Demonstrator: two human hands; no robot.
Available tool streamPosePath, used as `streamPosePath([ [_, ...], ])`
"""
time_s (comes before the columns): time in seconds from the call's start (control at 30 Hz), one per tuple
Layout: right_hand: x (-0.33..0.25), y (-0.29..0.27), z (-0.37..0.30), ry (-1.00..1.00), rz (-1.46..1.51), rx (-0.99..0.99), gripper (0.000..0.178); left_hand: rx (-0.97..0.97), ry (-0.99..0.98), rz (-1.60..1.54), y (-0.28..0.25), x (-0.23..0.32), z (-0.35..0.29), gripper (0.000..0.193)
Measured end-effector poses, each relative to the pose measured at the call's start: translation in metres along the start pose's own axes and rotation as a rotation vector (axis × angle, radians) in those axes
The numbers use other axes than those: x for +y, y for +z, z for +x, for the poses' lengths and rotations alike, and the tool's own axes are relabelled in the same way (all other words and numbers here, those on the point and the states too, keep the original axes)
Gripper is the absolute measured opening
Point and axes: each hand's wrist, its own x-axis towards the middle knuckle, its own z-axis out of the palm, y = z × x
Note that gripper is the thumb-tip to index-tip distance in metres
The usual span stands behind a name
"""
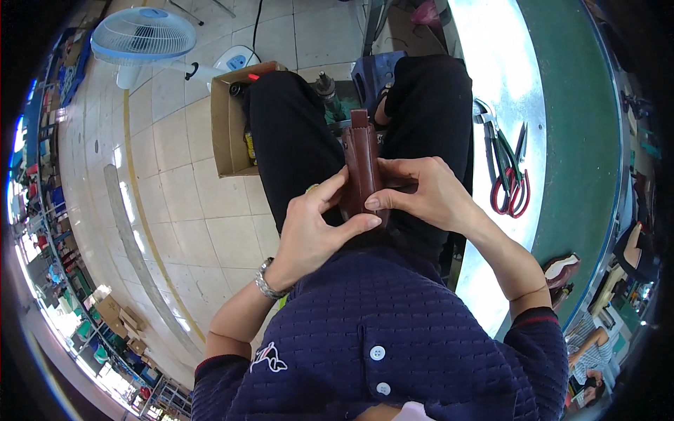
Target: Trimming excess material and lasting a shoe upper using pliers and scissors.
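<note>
Brown leather case (pixel 362 165) gripped from both sides

The case is a long, narrow form in smooth brown leather with a soft sheen. A line runs lengthwise down its face, and a narrower tab (pixel 359 119) projects from its far end. It stands out in front of the person's torso, between the knees of black trousers (pixel 295 140). The left hand (pixel 312 224) closes on its left side, thumb across the near end; the right hand (pixel 425 196) pinches its right side, thumb pressed on the face.

Left of the case: an open cardboard box (pixel 228 151) on glossy floor tiles (pixel 175 189). Right of it: red-handled scissors (pixel 508 186) on a shiny surface (pixel 505 42). Nearer the body: a ribbed navy shirt (pixel 421 316) bearing a white-edged emblem (pixel 268 358). Markings on the case cannot be made out.
</note>
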Motion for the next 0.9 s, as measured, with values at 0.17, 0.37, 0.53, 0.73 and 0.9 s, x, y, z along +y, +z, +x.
streamPosePath([
  [0.17,0.009,0.011,-0.004,-0.108,-0.106,0.109,0.054,0.129,0.122,0.413,0.02,-0.008,-0.01,0.082],
  [0.37,0.033,0.008,-0.01,-0.085,0.166,0.136,0.046,0.122,0.262,0.496,0.016,-0.017,-0.018,0.093],
  [0.53,0.034,0.003,-0.01,-0.088,0.191,0.051,0.041,0.111,0.307,0.493,0.012,-0.034,-0.016,0.091],
  [0.73,0.069,-0.005,0.004,-0.05,0.465,-0.074,0.055,0.14,0.308,0.545,0.008,-0.037,-0.011,0.087],
  [0.9,0.113,0.049,0.037,-0.278,0.152,-0.016,0.107,0.17,0.359,0.569,0.012,-0.037,-0.003,0.083],
])
